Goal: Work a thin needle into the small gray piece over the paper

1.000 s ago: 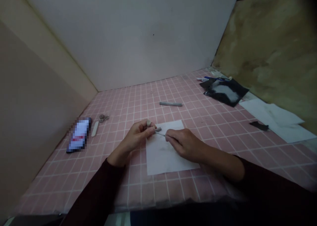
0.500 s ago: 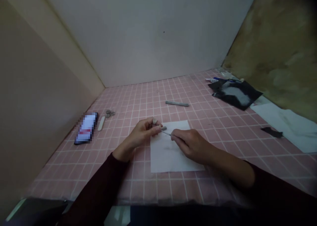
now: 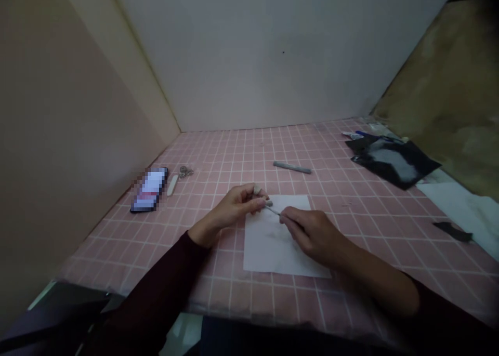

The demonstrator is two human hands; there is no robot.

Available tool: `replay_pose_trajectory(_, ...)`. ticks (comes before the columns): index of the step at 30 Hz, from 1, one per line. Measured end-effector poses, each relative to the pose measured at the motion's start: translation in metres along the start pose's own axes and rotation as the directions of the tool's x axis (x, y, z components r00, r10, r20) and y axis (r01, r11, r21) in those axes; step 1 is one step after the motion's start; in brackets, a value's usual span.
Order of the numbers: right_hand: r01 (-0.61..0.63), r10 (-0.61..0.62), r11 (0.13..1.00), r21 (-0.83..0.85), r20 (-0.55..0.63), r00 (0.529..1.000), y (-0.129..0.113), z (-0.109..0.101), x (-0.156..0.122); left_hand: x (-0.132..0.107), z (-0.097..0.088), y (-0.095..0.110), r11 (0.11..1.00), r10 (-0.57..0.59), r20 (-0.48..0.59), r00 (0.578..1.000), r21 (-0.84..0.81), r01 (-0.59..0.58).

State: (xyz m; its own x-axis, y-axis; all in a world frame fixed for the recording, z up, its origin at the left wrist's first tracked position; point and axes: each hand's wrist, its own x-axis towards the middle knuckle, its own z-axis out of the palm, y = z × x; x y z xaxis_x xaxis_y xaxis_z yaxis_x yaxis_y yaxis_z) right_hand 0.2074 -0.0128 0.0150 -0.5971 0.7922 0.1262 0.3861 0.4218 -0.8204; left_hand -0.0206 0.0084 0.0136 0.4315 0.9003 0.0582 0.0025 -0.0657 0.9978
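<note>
Almost nothing changes in the hands. The view swings a little, so everything slides right in frame, but the hands keep their place over the paper sheet [image 3: 273, 247].

The left hand [image 3: 237, 205] still pinches the small grey piece [image 3: 268, 203] between thumb and forefinger. Its fingers are closed tight on it, at the sheet's upper left corner. The right hand [image 3: 312, 231] still pinches the near end of the thin rod [image 3: 274, 210], fingers closed and the rest of the hand curled low over the sheet. The rod runs from the right fingertips up-left to the grey piece. Whether it is pushed into the piece or only touching it is too small to tell.

The gap between the two hands looks the same as half a second ago, so the fine two-handed work on the grey piece reads as holding in the same step. There is no regrasp and no release.

Nothing else moves on the pink-grid worktop [image 3: 351, 210]:
- A grey stick [image 3: 292, 167] lies beyond the sheet, well apart from the hands.
- A phone [image 3: 150, 189], a pale strip [image 3: 172, 185] and a small metal item [image 3: 186, 171] sit at the left.
- A black pouch [image 3: 393, 158] lies far right.
- A dark scrap [image 3: 452, 231] lies by the white sheets [image 3: 460, 210].
</note>
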Motion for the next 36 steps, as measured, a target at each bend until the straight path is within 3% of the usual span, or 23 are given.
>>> replay_pose_trajectory(2,0.014,-0.015,0.998,-0.053,-0.03,0.999,0.0,0.0,0.0,0.0,0.0,0.0,1.0,-0.014,0.001,1.0,0.019,0.014)
replay_pose_trajectory(4,-0.101,0.095,0.987,0.126,0.054,0.994,0.002,-0.003,0.003,0.0,0.0,0.002,1.0,-0.013,0.04,0.999,0.0,0.013)
replay_pose_trajectory(7,-0.372,0.265,0.8,0.471,0.278,0.923,0.003,-0.01,0.006,-0.001,0.0,0.007,0.999,0.003,0.104,0.995,-0.051,0.002)
replay_pose_trajectory(9,-0.439,0.291,0.711,0.549,0.338,0.895,0.002,-0.012,0.007,-0.002,0.001,0.009,0.998,0.014,0.107,0.994,-0.06,-0.008)
replay_pose_trajectory(11,-0.383,0.255,0.773,0.506,0.305,0.918,0.0,-0.011,0.006,-0.003,0.001,0.009,0.999,0.025,0.088,0.996,-0.045,-0.021)
replay_pose_trajectory(14,-0.115,0.093,0.974,0.194,0.118,0.989,-0.001,-0.006,0.004,-0.002,0.002,0.005,1.0,0.031,0.031,0.999,-0.002,-0.03)
replay_pose_trajectory(16,0.039,-0.038,0.997,-0.063,0.01,0.999,0.0,-0.004,0.002,-0.001,0.002,0.003,0.999,0.004,0.005,1.0,0.033,-0.004)
replay_pose_trajectory(18,0.078,-0.083,0.985,-0.157,-0.029,0.996,0.001,-0.004,0.002,0.0,0.002,0.001,0.998,-0.019,0.002,1.0,0.057,0.019)
replay_pose_trajectory(21,-0.058,0.053,0.994,0.096,0.056,0.997,0.002,-0.009,0.004,-0.001,0.002,0.002,0.999,0.01,0.034,0.999,0.031,-0.011)
replay_pose_trajectory(23,-0.236,0.18,0.911,0.338,0.189,0.965,0.001,-0.013,0.006,-0.002,0.002,0.004,0.999,0.053,0.04,0.998,-0.014,-0.052)
replay_pose_trajectory(25,-0.34,0.235,0.827,0.447,0.274,0.932,-0.001,-0.014,0.006,-0.003,0.002,0.004,0.996,0.076,0.028,0.997,-0.048,-0.075)
replay_pose_trajectory(27,-0.286,0.205,0.876,0.388,0.235,0.95,-0.002,-0.013,0.005,-0.002,0.001,0.002,0.995,0.077,0.01,0.997,-0.058,-0.077)
replay_pose_trajectory(30,-0.023,0.022,1.0,0.02,0.041,0.999,0.0,-0.007,0.003,-0.001,-0.001,-0.004,0.997,0.065,-0.024,0.998,-0.03,-0.066)
replay_pose_trajectory(32,0.084,-0.089,0.977,-0.195,-0.019,0.996,0.003,-0.004,0.002,0.0,-0.002,-0.007,0.999,0.046,-0.016,0.999,-0.015,-0.047)
replay_pose_trajectory(36,0.111,-0.123,0.949,-0.294,-0.025,0.992,0.009,-0.002,0.002,0.001,-0.002,-0.007,0.994,0.026,0.015,1.0,-0.111,-0.024)
